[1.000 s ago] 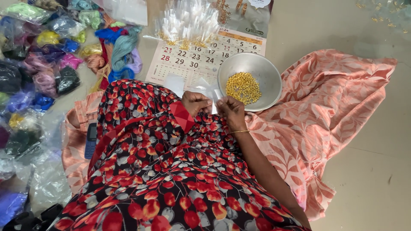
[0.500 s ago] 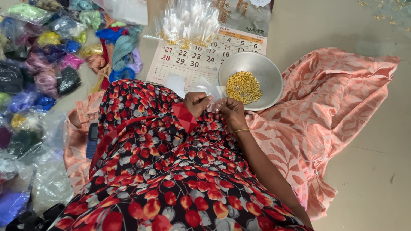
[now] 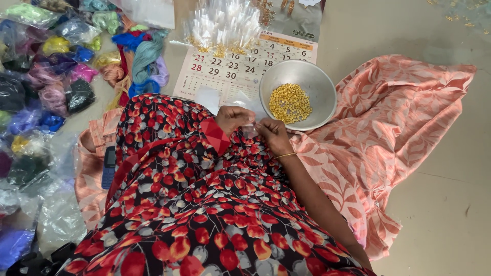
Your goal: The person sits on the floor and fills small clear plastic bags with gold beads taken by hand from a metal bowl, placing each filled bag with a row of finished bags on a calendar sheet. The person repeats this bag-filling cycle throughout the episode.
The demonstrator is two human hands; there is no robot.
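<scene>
**Hands pinching a small clear packet beside a bowl of gold beads**

Both hands are meeting just above the lap of the red, black and white floral dress (image 3: 204, 204). Left hand (image 3: 232, 118), its cuff edged in red, is curling closed with fingertips pressing on a small clear plastic packet (image 3: 249, 116); right hand (image 3: 272, 135), wearing a thin gold bangle (image 3: 286, 155), is pinching the same packet from the other side. What is inside the packet is too small to tell.

Just beyond the right hand, a round silver metal bowl (image 3: 317, 84) is sitting on the floor, holding a heap of small gold beads (image 3: 290, 102). Under the bowl's left edge, a white paper calendar sheet (image 3: 230, 71) is lying flat, and a pile of filled clear plastic packets (image 3: 225, 23) is resting at its far end. A peach cloth with a white leaf pattern (image 3: 399, 117) is spreading to the right. Further left, bundles of coloured thread in clear bags (image 3: 46, 66) are crowding the floor, and a dark blue handset (image 3: 109, 166) is lying beside the dress.
</scene>
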